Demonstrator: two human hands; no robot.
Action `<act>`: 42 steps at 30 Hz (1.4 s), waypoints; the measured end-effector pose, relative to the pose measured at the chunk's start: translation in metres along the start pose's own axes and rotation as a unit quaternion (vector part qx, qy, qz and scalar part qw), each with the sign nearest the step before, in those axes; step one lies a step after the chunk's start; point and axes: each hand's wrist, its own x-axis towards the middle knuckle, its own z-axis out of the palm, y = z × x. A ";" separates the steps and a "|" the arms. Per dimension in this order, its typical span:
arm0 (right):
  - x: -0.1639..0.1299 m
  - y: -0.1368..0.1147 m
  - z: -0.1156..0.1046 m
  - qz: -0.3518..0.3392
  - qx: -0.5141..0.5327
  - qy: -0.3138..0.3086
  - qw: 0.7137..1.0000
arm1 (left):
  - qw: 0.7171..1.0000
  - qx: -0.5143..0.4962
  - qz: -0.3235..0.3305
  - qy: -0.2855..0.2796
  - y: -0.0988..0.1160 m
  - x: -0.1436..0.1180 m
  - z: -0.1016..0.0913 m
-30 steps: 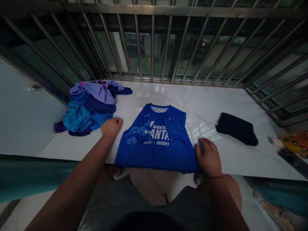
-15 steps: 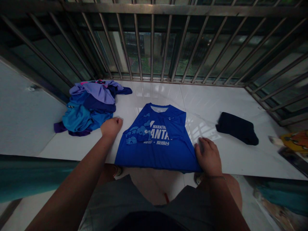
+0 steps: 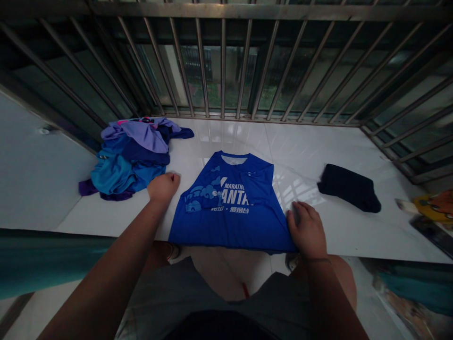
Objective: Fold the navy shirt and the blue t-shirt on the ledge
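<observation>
blue vest (image 3: 230, 212) flat between left hand (image 3: 163, 185), right hand (image 3: 307, 230)

Change record, head view: almost none. The whole scene sits a shade lower and further left in the picture than before, a slight shift of the camera; the folded dark navy cloth (image 3: 349, 194) and the yellow object at the right edge (image 3: 433, 206) show this most. The left hand (image 3: 163, 186) and right hand (image 3: 307, 229) show no shift against the royal-blue printed sleeveless jersey (image 3: 230, 208).
</observation>
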 end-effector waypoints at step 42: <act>0.001 0.001 0.000 -0.011 -0.009 0.002 1.000 | 1.000 0.001 0.002 0.000 0.000 0.000 0.000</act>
